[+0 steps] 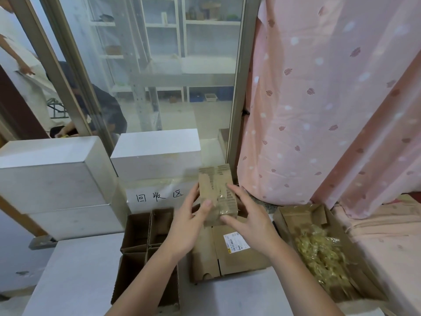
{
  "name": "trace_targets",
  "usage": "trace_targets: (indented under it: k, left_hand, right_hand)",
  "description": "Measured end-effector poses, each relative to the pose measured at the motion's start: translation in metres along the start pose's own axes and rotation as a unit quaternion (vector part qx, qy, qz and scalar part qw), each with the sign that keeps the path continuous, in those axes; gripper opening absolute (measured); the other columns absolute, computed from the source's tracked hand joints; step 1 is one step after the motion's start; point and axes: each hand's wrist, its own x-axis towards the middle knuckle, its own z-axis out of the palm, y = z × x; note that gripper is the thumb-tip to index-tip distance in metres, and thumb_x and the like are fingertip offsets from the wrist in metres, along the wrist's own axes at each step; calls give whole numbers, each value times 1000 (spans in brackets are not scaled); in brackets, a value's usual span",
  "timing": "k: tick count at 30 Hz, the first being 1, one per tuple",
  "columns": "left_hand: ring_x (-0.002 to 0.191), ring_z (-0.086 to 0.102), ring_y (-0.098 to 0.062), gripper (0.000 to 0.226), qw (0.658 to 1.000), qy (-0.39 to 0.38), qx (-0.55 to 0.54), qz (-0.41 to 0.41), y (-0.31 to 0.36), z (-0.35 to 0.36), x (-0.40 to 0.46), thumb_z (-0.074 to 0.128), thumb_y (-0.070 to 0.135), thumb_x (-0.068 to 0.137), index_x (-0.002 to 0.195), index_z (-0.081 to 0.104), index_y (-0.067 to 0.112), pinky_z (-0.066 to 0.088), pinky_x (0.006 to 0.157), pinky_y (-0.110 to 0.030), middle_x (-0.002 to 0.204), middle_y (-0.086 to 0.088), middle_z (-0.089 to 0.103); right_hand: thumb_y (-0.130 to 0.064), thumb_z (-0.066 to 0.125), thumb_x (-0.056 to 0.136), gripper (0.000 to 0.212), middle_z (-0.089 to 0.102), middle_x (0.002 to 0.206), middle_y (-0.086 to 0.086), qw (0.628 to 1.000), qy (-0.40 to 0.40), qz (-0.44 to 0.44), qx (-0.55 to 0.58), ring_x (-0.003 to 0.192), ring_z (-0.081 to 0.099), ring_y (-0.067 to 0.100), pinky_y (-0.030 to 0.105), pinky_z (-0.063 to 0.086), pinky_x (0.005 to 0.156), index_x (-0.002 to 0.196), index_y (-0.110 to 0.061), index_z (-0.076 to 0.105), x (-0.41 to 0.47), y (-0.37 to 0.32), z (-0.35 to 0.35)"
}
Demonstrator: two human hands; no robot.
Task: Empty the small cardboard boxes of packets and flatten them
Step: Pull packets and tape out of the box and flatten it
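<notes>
You've got both hands, left and right, fingers wrapped round a taped box, held above the flattened ones.

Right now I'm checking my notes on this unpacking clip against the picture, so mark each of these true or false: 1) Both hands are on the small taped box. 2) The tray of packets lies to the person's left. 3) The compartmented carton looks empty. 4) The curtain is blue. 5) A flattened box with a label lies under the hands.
1) True: the left hand and right hand both hold the small taped box.
2) False: the tray of packets lies to the right.
3) True: the compartmented carton shows only bare cardboard cells.
4) False: the curtain is pink with a leaf and dot print.
5) True: the flattened box carries a white label.
</notes>
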Motion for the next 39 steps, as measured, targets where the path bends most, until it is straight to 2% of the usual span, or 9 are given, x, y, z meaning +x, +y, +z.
trace_targets:
  k: [5,9,14,22,26,30,34,37,39]
  left_hand:
    - [141,47,3,74,994,-25,105,19,-10,0,-9,62,36,105,164,19,45,48,114,-35,149,25,55]
    - [126,62,-2,61,987,22,158,36,-8,-5,-7,47,65,100,157,25,60,52,107,-47,138,28,63]
    - [101,69,4,52,976,45,207,39,-1,-4,-6,48,52,105,155,34,57,56,98,-41,115,26,73]
    - [122,55,3,62,971,59,230,35,-3,3,-10,36,69,101,157,36,45,52,104,-41,139,30,51]
    - [130,54,-4,99,952,45,303,18,9,5,-17,53,83,82,162,6,48,47,109,-36,144,22,55]
    - [140,47,-8,140,935,44,351,6,18,17,-21,72,84,63,160,-19,40,49,105,-33,156,17,43]
    - [137,49,-8,133,929,80,360,4,16,18,-20,73,74,67,159,-18,40,51,102,-36,159,16,39]
    - [129,57,-8,128,929,96,357,6,15,13,-21,69,73,68,161,-12,40,54,100,-39,151,18,48]
    - [127,59,-9,126,927,92,363,2,16,15,-22,66,72,67,161,-11,40,54,99,-38,149,19,51]
  right_hand:
    - [-36,75,91,57,66,124,-25,998,51,18,16,116,60,-7,20,51,95,140,-48,48,4,-2,-5]
    - [-40,79,87,61,53,144,-24,999,53,-5,-1,131,48,-8,13,41,104,142,-45,51,4,0,-4]
    - [-51,69,92,55,45,151,-22,997,48,-22,-51,138,40,-6,7,34,105,143,-41,51,6,-1,-7]
    - [-64,59,90,42,71,89,-17,995,59,18,-79,81,67,0,20,52,78,124,-41,64,3,-13,-9]
    - [-66,50,92,45,62,65,-13,991,88,10,-103,69,59,2,26,47,68,116,-33,68,5,-12,-4]
    - [-69,45,91,50,66,70,-14,990,96,0,-101,71,60,3,31,50,71,112,-32,70,8,-16,0]
    - [-64,47,92,49,73,93,-11,992,81,9,-93,89,63,6,37,52,88,123,-33,69,6,-19,4]
    - [-72,52,86,65,59,140,-17,995,29,14,-94,129,52,0,27,43,107,143,-40,55,5,-16,0]
    - [-71,64,80,71,52,143,-27,998,28,3,-58,132,45,-8,17,38,107,144,-44,52,4,-16,0]
